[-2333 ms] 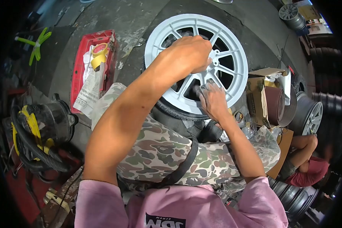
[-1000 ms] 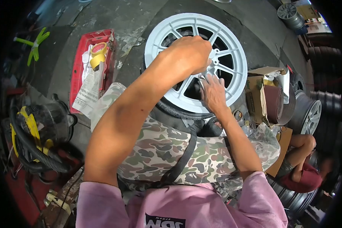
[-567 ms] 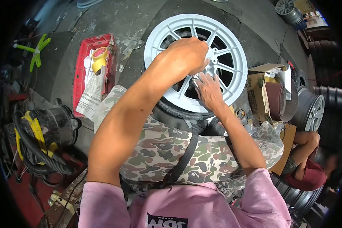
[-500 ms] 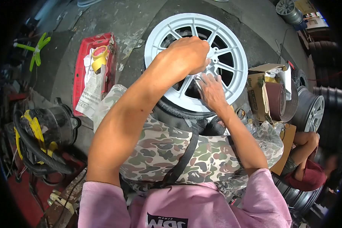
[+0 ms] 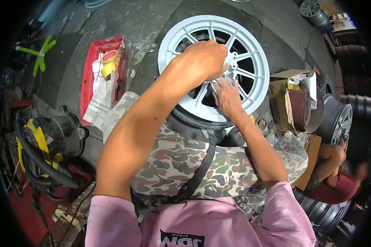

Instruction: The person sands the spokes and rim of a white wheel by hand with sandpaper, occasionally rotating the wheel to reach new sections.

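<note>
A pale grey-white multi-spoke wheel rim [image 5: 255, 49] lies face up in front of me, resting on a black tyre [image 5: 193, 120]. My left hand [image 5: 208, 59] is closed in a fist over the rim's middle, beside the hub [image 5: 234, 61]. Whatever its fingers hold, if anything, is hidden beneath it. Just below, my right hand [image 5: 227, 96] rests on the near spokes with its fingers stretched out and slightly apart. Whitish dust covers those fingertips.
To the left is a red tray [image 5: 88, 78] with masking tape [image 5: 109, 61] and newspaper [image 5: 99, 101]. A shop vacuum [image 5: 55, 133] stands nearer. At right are an open cardboard box [image 5: 278, 101], a brown abrasive roll [image 5: 299, 109], more rims [image 5: 341, 119] and a seated person [image 5: 334, 185].
My right hand has shifted slightly on the spokes, its fingers a little straighter. My left hand stays nearly in place. The seated person at right has moved an arm and leaned.
</note>
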A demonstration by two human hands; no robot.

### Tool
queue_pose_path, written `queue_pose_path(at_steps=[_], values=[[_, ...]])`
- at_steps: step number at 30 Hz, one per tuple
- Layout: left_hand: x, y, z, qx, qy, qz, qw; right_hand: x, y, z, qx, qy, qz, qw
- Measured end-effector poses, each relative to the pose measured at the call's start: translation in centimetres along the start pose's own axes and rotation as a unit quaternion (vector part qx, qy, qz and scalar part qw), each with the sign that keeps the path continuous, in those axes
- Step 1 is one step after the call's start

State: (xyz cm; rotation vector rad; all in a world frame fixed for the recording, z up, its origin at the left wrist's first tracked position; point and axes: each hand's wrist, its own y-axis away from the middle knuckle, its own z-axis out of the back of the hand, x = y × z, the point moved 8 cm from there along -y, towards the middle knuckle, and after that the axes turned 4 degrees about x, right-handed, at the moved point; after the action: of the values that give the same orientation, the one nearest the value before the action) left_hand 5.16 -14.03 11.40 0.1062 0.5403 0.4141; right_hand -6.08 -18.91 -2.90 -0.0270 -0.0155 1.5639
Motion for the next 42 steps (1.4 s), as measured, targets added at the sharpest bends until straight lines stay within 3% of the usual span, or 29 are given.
queue_pose_path(at_steps=[8, 12, 16, 17, 22, 24, 26, 31, 32, 34, 38, 42], values=[[-0.2, 0.0, 0.0, -0.009, -0.005, -0.014, 1.0, -0.9, 0.2, 0.1, 0.031, -0.003, -0.022, 0.999], [-0.5, 0.3, 0.1, -0.007, -0.001, -0.013, 1.0, -0.5, 0.8, 0.5, 0.019, -0.016, 0.016, 1.0], [-0.2, 0.1, -0.1, 0.008, 0.003, 0.002, 1.0, -1.2, -0.1, 0.9, 0.069, 0.004, -0.017, 0.997], [-0.3, 0.1, -0.1, 0.0, 0.001, -0.006, 1.0, -1.0, 0.0, -0.2, -0.004, 0.026, 0.014, 1.0], [-0.4, 0.3, -0.1, 0.004, 0.002, -0.015, 1.0, -0.8, 1.1, 1.5, 0.012, -0.001, -0.003, 1.0], [-0.1, 0.4, 0.3, -0.023, 0.002, -0.018, 1.0, -0.6, 2.1, 1.9, 0.06, 0.005, -0.034, 0.998], [0.2, 0.7, 0.6, -0.019, 0.011, -0.008, 1.0, 0.8, 4.1, 3.1, 0.007, 0.007, -0.008, 1.0], [1.0, 1.4, 1.1, -0.045, 0.024, -0.007, 0.999, 1.1, 6.7, 2.5, 0.145, -0.05, -0.079, 0.985], [1.2, 1.5, 1.2, -0.048, 0.021, -0.002, 0.999, 1.0, 6.5, 1.9, 0.146, -0.05, -0.077, 0.985], [1.0, 1.7, 1.2, -0.047, 0.021, 0.0, 0.999, 1.0, 5.9, 2.5, 0.059, -0.022, -0.043, 0.997], [0.4, 1.5, 1.3, -0.052, 0.016, -0.016, 0.998, -1.0, 2.2, 1.4, -0.004, -0.024, -0.066, 0.998], [0.8, 1.6, 1.5, -0.039, 0.026, -0.009, 0.999, 0.1, 3.7, 1.8, 0.024, 0.026, -0.025, 0.999]])
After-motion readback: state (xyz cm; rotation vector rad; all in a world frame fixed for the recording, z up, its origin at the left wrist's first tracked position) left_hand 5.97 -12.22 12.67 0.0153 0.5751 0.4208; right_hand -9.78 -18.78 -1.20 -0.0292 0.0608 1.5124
